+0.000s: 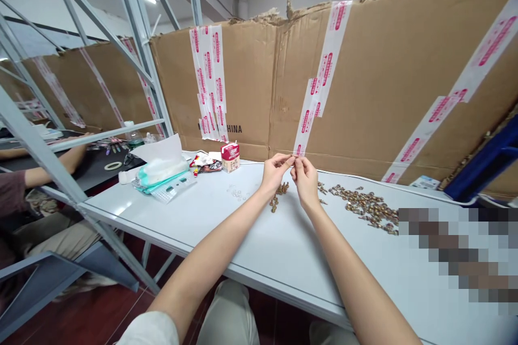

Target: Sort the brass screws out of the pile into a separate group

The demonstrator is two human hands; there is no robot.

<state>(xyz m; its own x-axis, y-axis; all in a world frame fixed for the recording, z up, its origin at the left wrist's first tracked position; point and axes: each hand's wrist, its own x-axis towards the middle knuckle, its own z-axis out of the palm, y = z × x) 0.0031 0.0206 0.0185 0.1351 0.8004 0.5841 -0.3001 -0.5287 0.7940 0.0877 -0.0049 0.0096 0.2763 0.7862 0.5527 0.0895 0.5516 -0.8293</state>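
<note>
Both my hands are raised together over the middle of the white table (210, 221). My left hand (275, 171) and my right hand (305, 179) pinch their fingertips against each other around a very small part that I cannot make out. Just below them lies a small cluster of brass-coloured metal pieces (278, 197). A larger scatter of the same brass pieces (366, 206) spreads to the right of my right hand.
A taped cardboard wall (364, 81) stands along the table's far edge. A tissue pack (164, 170), a small red-and-white carton (230, 157) and wrappers lie at the back left. Another person's arm (52, 164) rests on a dark table beyond a metal frame (60, 178).
</note>
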